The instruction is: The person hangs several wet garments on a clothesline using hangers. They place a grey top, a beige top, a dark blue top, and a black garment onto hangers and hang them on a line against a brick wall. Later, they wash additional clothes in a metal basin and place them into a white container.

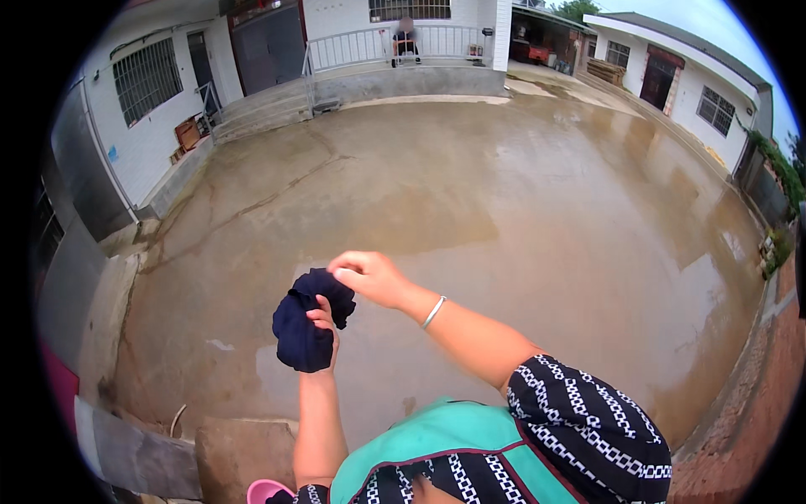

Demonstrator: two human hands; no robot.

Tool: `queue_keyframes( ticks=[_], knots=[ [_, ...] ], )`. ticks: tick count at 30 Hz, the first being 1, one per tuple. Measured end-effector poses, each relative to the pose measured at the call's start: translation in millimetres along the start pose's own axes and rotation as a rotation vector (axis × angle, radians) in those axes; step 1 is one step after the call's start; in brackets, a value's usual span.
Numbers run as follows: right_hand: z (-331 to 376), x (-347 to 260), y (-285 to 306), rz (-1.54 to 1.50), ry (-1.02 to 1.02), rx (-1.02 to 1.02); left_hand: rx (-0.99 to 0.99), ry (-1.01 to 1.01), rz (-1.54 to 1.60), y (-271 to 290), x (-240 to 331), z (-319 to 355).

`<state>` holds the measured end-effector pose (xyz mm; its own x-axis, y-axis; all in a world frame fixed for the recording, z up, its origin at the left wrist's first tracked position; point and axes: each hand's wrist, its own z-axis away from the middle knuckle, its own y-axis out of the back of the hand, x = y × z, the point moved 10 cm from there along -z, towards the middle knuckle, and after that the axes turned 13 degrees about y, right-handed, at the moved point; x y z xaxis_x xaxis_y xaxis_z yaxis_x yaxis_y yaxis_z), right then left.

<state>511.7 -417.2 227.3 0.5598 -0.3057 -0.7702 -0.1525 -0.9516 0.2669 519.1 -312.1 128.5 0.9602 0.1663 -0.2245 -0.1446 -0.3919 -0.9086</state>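
Note:
A bunched navy cloth is held up in front of me over the wet yard. My left hand grips it from below, fingers and thumb closed into its folds; part of that hand is hidden by the fabric. At the cloth's upper right edge is my right hand, its fingers curled and the tips pinched against the fabric. How much cloth the right fingertips hold is hard to see. At the lower edge stands a pink basin, partly cut off, with something dark inside.
Wet concrete spreads ahead. A stone slab lies low on the left, beside a grey block. Far off, a seated person is near a railing on a raised porch. A brick wall runs along the right.

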Motion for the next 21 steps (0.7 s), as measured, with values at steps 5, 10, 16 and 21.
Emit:
queue_keyframes(
  ticks=[5, 10, 16, 21],
  knots=[
    [130.2, 130.5, -56.6, -1.054, -0.886, 0.234, 0.001, 0.02, -0.003, -14.4, -44.9, -1.0],
    [85.5, 103.0, -61.0, -1.324, -0.438, 0.367, 0.138, 0.083, 0.043, 3.3, -81.9, 25.6],
    [63.3, 104.9, -60.5, -1.076, -0.365, 0.264, 1.0, 0.006, -1.076, 36.0, -16.5, 100.8],
    [58.3, 107.4, -105.4, -0.534, -0.465, -0.108, 0.859, 0.146, -1.696, 6.8, -8.5, 117.9]
  ],
)
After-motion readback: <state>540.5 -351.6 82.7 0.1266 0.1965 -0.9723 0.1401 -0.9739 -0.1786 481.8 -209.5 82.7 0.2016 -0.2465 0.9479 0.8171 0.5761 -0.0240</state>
